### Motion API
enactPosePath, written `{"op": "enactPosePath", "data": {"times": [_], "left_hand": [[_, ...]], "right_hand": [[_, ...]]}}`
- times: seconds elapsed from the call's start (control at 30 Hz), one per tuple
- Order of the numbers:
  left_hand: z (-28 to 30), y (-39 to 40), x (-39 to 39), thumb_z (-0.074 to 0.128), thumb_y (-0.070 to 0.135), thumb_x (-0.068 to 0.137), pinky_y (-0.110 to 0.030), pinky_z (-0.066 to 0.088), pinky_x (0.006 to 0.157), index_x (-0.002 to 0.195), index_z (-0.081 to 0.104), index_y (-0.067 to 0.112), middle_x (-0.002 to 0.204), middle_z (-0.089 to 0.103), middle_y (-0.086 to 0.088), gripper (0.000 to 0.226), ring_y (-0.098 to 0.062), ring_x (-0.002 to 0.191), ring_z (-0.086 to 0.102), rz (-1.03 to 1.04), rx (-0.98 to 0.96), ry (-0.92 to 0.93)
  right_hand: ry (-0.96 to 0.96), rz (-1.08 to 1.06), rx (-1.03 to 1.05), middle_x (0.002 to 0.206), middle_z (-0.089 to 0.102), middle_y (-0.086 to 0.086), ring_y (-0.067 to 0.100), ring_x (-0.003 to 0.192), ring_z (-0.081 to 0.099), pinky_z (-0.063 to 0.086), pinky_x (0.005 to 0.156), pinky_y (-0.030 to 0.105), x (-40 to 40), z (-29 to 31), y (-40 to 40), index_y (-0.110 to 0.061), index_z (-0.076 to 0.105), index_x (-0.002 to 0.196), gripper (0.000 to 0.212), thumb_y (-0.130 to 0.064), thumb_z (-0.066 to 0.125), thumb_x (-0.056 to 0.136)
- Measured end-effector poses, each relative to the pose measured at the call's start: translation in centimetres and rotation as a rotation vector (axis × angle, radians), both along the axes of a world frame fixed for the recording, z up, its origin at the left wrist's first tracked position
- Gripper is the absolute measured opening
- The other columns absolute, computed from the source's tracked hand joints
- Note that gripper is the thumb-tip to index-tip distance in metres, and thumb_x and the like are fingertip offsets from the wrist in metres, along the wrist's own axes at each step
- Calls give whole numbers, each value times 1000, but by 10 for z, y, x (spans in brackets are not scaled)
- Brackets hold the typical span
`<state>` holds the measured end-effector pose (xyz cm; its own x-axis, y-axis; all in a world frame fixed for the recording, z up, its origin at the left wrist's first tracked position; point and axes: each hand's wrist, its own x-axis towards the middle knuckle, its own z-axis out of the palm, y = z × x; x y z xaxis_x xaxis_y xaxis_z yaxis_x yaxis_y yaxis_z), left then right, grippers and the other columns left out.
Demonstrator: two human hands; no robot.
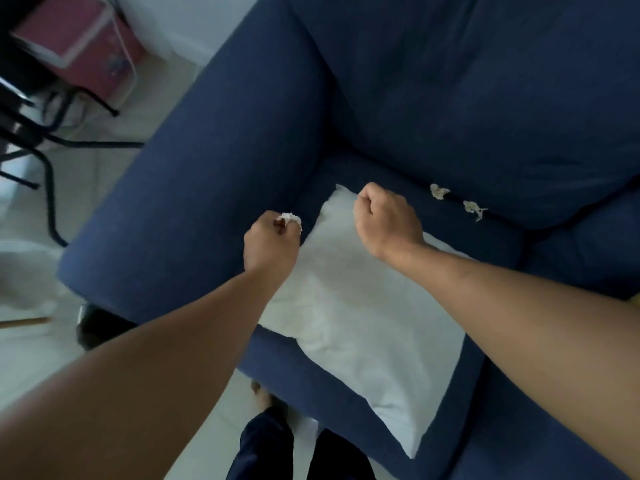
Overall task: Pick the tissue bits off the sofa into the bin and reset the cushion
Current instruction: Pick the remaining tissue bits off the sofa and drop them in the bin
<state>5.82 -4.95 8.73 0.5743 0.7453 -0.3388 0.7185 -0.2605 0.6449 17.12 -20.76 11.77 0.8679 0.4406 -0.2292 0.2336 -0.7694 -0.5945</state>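
The left hand pinches a wad of tissue in its curled fingers, held over the blue sofa beside the armrest. The right hand is a closed fist above the far end of the white cushion, which lies flat on the seat; whether it holds anything, I cannot tell. Two tissue bits sit in the seat crease, far right.
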Motion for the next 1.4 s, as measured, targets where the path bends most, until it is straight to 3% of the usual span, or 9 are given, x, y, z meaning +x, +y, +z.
{"op": "enactPosePath", "data": {"times": [0.1,0.23,0.4,0.5,0.67,0.9,1.03,1.2,1.4], "left_hand": [[1,7,-39,58,43,91,-24,38,46,79,57,29,72,64,8,19,-9,59,59,38,6,35],[-12,7,-103,58,39,88,-31,46,50,77,59,26,68,63,7,17,-9,59,59,93,-21,86],[-36,5,-188,59,34,91,-29,40,51,80,60,21,67,62,5,17,-14,64,57,155,-39,178],[-46,10,-243,59,36,93,-28,37,49,85,61,24,73,65,4,15,-16,64,57,192,-40,239],[-56,33,-324,62,40,92,-30,42,58,94,65,26,81,68,3,15,-21,72,61,285,-35,285],[-69,94,-394,61,39,93,-32,44,64,97,65,20,82,67,0,20,-26,78,61,415,-55,310],[-76,136,-408,61,40,93,-29,39,64,95,66,22,80,66,2,19,-23,77,60,464,-71,267],[-82,196,-404,57,42,93,-26,39,53,90,66,22,74,67,4,22,-18,67,63,543,-111,211],[-93,260,-390,57,37,89,-33,46,59,86,66,15,73,64,-6,24,-26,64,58,736,-340,2]], "right_hand": [[12,86,-1,76,57,-11,22,71,54,28,52,34,-19,7,23,-25,41,73,25,-38,38,93],[96,272,-21,68,61,-5,21,64,57,39,53,35,-56,8,54,-23,46,75,28,-45,40,91],[195,507,-66,61,57,-4,22,60,55,41,50,35,-113,3,95,-21,44,71,25,-42,50,84],[227,614,-116,62,59,-4,23,63,58,46,54,38,-150,-5,114,-22,43,73,25,-40,56,86],[290,773,-229,73,66,-1,25,71,62,51,64,41,-211,-24,130,-21,47,83,29,-45,56,95],[369,828,-315,85,66,2,28,83,61,48,69,39,-284,-46,154,-25,54,82,29,-47,51,101],[384,781,-367,91,65,9,31,88,59,39,66,38,-317,-65,171,-16,51,77,36,-39,47,104],[397,695,-412,113,60,14,31,106,55,39,81,34,-343,-83,195,-8,64,100,24,-26,49,103],[448,584,-435,123,51,9,27,117,50,39,93,30,-356,-90,232,-15,64,110,29,-26,39,101]]}}
